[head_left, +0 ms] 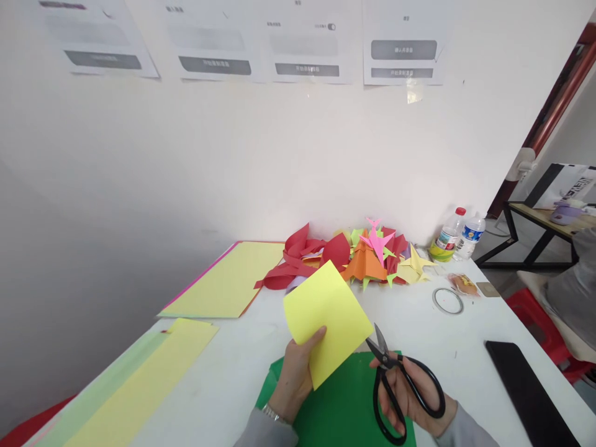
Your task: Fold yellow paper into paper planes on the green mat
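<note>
My left hand (298,369) is closed on a square sheet of yellow paper (328,310), thumb on its front face, held tilted above the table. In my right hand (410,391) is a pair of black-handled scissors (382,357), fingers in and around the loops. The blades stand partly apart and point up toward the paper's right corner; whether they touch it I cannot tell. Beneath both hands lies a green sheet (344,416) on the white table.
Folded and cut paper shapes (367,254) pile up against the wall. Yellow sheets (223,279) and paper strips (153,372) lie left. Bottles (447,236), a tape roll (447,301), a wrapped snack (464,284) and a black flat object (526,391) are right. A person (572,285) sits beyond.
</note>
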The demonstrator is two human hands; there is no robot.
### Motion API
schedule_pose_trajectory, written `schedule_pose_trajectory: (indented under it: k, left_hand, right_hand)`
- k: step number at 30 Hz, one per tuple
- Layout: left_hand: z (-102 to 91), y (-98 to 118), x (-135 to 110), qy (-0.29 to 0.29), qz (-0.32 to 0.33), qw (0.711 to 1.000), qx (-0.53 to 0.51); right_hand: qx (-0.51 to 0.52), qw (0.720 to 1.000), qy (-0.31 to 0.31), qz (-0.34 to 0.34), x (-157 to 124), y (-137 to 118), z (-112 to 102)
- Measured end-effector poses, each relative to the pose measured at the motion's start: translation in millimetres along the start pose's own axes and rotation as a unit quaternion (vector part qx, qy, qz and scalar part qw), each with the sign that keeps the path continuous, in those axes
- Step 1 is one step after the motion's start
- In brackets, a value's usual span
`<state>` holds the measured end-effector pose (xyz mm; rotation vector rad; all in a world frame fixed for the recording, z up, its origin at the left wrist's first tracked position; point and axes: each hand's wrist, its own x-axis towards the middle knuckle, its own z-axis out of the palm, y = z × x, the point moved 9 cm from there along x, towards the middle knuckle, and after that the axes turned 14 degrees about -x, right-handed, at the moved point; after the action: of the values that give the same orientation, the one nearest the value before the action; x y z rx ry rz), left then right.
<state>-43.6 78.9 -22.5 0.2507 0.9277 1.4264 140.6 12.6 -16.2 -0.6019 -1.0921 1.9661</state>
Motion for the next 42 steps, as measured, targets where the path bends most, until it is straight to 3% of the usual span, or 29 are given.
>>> schedule_pose_trajectory:
  k: [9, 22, 37, 42]
  left_hand:
    - [10.6, -3, -8, -0.019, -0.015, 1.000, -0.005]
    - [10.2, -5, -6, -0.036, -0.039, 0.998, -0.016]
    - [14.0, -7, -8, -0.048, -0.043, 0.998, -0.028]
    - [13.0, -13, -10, -0.034, -0.091, 0.994, -0.046]
  right_hand:
    - [0.005, 1.000, 0.011, -0.001, 2, 1, 2]
    - [0.016, 0.999, 0.035, -0.034, 1, -13, 4]
    - [0.050, 0.997, 0.056, -0.010, 7, -6, 2]
    - [0.058, 0.997, 0.044, 0.004, 7, -3, 1]
